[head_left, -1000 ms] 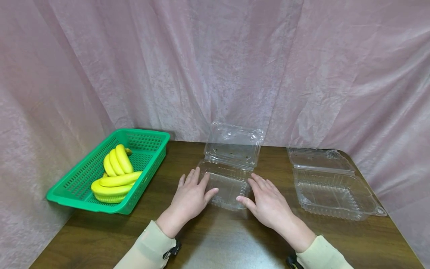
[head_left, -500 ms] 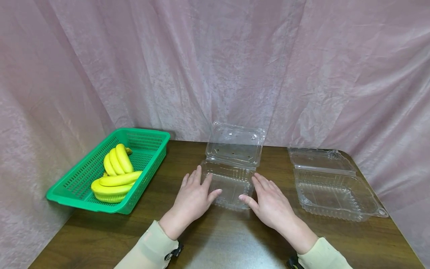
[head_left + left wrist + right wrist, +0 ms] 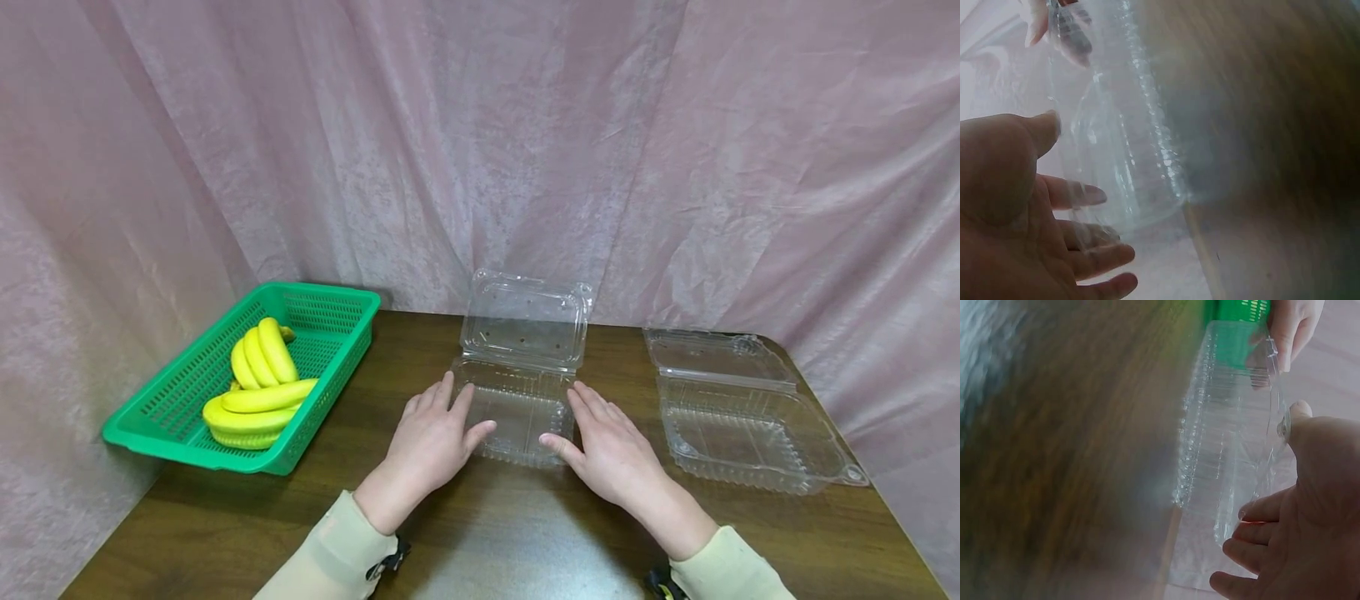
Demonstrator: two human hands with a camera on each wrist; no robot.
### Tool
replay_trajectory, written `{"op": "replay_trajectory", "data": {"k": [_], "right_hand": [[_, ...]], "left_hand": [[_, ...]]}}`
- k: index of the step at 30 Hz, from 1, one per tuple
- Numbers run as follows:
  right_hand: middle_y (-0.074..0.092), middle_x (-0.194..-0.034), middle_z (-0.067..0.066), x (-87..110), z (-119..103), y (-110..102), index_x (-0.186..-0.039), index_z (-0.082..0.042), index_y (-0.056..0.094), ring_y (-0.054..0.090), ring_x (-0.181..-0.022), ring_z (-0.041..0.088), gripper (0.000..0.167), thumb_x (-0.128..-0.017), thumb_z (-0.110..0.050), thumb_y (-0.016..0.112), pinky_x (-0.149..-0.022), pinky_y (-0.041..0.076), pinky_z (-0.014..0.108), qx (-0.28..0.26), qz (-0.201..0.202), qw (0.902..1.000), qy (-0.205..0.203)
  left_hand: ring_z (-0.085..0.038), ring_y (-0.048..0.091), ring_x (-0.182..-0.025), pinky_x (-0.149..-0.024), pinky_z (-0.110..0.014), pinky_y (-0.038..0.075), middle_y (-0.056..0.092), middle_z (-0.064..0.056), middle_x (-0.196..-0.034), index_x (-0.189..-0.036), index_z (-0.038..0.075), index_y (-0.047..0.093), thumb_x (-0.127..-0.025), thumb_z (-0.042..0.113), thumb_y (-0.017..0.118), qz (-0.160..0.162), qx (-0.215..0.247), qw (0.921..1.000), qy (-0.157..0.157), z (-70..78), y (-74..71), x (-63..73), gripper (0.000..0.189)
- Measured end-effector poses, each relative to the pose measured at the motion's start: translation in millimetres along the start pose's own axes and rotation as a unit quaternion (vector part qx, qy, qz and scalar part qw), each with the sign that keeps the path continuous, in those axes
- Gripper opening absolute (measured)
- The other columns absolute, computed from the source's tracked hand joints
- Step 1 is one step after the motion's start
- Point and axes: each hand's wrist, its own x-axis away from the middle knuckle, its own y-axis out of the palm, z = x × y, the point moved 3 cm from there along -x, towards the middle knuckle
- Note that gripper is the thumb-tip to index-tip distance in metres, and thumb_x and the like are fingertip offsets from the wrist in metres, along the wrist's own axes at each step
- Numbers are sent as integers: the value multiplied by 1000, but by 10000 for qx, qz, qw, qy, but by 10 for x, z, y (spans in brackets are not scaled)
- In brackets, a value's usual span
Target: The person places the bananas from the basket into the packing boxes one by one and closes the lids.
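A clear plastic clamshell container (image 3: 517, 408) stands mid-table, its lid (image 3: 528, 321) tilted up at the back. My left hand (image 3: 427, 433) is at the container's left side, fingers straight and spread, thumb over the front rim. At the right side, my right hand (image 3: 615, 446) lies with straight fingers along the wall and its thumb by the front corner. Both wrist views show the fingers (image 3: 1107, 256) beside the clear wall and the thumb (image 3: 1300, 412) at the rim. Nothing is gripped by either hand.
On the left stands a green basket (image 3: 322, 442) with bunches of yellow bananas (image 3: 258, 383) in it. A second clear clamshell container (image 3: 750, 433) lies unfolded at the right. Behind the wooden table (image 3: 495, 542) hangs a pink curtain (image 3: 525, 150).
The middle container has shifted slightly to the right and turned a little straighter. Both hands have moved a little to the right along with it.
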Motion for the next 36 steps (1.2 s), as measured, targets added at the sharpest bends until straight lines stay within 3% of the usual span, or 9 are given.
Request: {"op": "replay_trajectory", "data": {"k": [10, 16, 24, 36], "right_hand": [[30, -177, 23, 3, 50, -37, -168, 6, 38, 33, -161, 46, 95, -109, -66, 58, -129, 28, 62, -143, -193, 9997, -12], [30, -178, 23, 1, 41, -35, -169, 5, 37, 33, -161, 46, 91, -109, -59, 62, -128, 29, 63, -234, -190, 9995, -48], [24, -180, 22, 13, 56, -35, -170, 4, 33, 30, -163, 45, 91, -111, -60, 58, -129, 27, 62, -352, -195, 9992, -85], [20, -181, 20, -18, 54, -12, -171, 4, 31, 27, -164, 44, 91, -111, -60, 57, -129, 28, 63, -580, -312, 9977, -152]], "left_hand": [[-42, 28, -165, -128, -70, 22, 32, -17, -178, -169, 9, 45, -111, 67, 52, -450, 293, 9981, -309, -194, -1, -48, 83], [-40, 29, -165, -128, -70, 22, 37, -15, -176, -170, 7, 43, -110, 67, 52, -534, 211, 9978, -343, -230, 18, -27, 85], [-39, 31, -164, -128, -67, 27, 39, -16, -175, -168, 3, 44, -111, 67, 51, -560, 23, 9982, -230, -238, 10, -17, 87], [-39, 28, -165, -128, -68, 24, 38, -15, -176, -169, 3, 43, -111, 67, 51, -677, 62, 9973, -295, -275, -1, 5, 86]]}}
